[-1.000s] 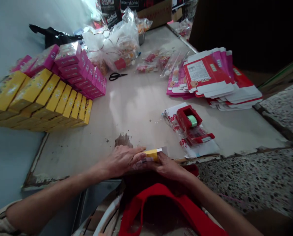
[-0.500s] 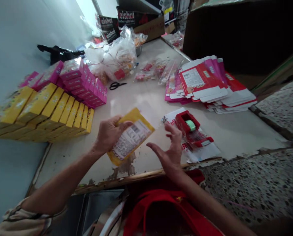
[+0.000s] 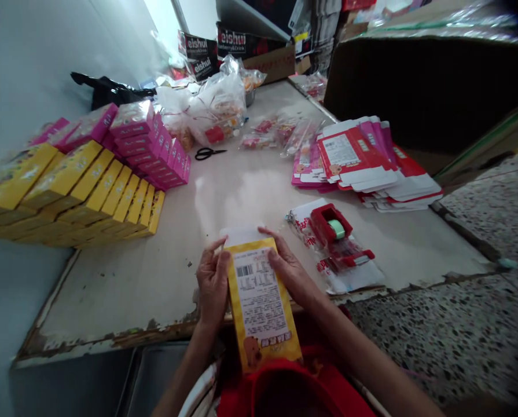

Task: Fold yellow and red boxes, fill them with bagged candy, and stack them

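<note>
Cartons in yellow (image 3: 80,174) and pink (image 3: 148,145) stand stacked at left, squared into crisp, glossy blocks; we judge those finished. Flat red-and-pink carton blanks (image 3: 345,152) at right look unfolded. At the table's (image 3: 241,191) near edge, our left hand (image 3: 214,281) and right hand (image 3: 291,272) grip opposite sides of a barcoded yellow carton (image 3: 261,298), its pale flap (image 3: 243,236) open at the far end, so we think closing remains. The tabletop is pale, its rim chipped; the red tape dispenser (image 3: 343,249) is plastic.

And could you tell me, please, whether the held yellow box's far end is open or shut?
Open, it appears: a white flap sticks out past the far edge of the yellow box, untucked. Contents cannot be seen.
</note>
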`<state>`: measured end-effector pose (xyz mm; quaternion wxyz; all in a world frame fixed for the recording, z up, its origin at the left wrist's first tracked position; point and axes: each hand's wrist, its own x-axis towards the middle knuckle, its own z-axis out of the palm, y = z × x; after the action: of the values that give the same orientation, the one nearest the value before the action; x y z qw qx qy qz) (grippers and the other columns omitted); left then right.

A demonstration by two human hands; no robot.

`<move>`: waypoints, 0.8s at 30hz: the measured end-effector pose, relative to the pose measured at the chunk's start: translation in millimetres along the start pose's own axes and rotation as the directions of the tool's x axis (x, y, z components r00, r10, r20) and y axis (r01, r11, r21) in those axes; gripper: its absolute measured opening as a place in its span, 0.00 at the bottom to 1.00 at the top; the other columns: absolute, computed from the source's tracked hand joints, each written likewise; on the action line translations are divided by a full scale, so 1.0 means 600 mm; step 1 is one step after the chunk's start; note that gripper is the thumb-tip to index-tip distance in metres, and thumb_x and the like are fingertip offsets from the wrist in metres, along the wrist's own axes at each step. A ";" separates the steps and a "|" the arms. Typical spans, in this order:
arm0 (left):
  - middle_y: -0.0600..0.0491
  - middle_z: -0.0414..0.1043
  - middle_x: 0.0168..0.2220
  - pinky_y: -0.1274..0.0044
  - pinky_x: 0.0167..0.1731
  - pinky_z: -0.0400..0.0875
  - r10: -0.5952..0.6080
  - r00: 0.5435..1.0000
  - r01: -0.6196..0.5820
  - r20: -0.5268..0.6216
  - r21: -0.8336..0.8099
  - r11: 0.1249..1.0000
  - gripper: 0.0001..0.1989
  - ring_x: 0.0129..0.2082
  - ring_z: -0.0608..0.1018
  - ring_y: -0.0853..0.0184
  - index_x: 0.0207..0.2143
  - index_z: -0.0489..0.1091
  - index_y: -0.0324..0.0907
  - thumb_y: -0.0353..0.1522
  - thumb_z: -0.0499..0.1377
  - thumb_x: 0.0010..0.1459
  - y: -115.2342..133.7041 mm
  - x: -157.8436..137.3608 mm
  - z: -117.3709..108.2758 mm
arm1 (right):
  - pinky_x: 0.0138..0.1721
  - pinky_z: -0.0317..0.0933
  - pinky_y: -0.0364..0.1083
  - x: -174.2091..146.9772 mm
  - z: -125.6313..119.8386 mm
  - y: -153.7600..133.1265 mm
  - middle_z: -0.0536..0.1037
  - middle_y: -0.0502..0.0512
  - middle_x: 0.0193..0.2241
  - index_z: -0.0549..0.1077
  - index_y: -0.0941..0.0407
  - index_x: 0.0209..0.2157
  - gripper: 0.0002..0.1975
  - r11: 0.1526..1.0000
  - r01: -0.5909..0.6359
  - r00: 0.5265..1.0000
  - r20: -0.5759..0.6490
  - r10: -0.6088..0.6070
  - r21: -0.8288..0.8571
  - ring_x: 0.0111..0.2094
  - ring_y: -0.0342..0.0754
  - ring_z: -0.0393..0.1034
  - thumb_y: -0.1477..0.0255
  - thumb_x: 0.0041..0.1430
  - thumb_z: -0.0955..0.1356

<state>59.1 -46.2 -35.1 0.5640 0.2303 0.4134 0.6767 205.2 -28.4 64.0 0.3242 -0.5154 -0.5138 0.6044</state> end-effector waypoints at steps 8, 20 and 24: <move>0.55 0.77 0.34 0.78 0.29 0.74 -0.310 0.927 0.348 0.213 -0.173 0.921 0.22 0.30 0.81 0.66 0.47 0.68 0.45 0.49 0.65 0.60 -0.039 -0.004 -0.020 | 0.26 0.62 0.44 0.024 -0.015 0.023 0.71 0.47 0.24 0.73 0.55 0.40 0.23 0.964 -0.063 0.981 -0.194 0.012 -0.259 0.24 0.46 0.66 0.47 0.61 0.69; 0.50 0.79 0.34 0.79 0.33 0.75 -0.281 0.915 0.341 0.289 -0.186 0.921 0.16 0.32 0.79 0.67 0.35 0.77 0.38 0.42 0.71 0.55 0.005 0.028 -0.047 | 0.28 0.63 0.44 0.015 0.014 -0.034 0.80 0.53 0.29 0.84 0.55 0.38 0.15 0.860 -0.006 0.988 -0.134 -0.073 -0.511 0.29 0.47 0.72 0.57 0.62 0.72; 0.55 0.74 0.27 0.82 0.26 0.70 -0.299 0.924 0.343 0.238 -0.170 0.924 0.15 0.25 0.75 0.72 0.28 0.73 0.39 0.40 0.71 0.54 0.031 0.037 -0.034 | 0.24 0.60 0.42 0.027 0.039 -0.051 0.78 0.51 0.25 0.82 0.55 0.33 0.13 0.836 0.015 0.970 -0.196 -0.146 -0.549 0.25 0.44 0.68 0.59 0.58 0.75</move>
<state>26.9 -31.5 -34.6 0.7287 0.1679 0.3113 0.5864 174.8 -12.3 87.0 0.2470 -0.6303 -0.6443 0.3558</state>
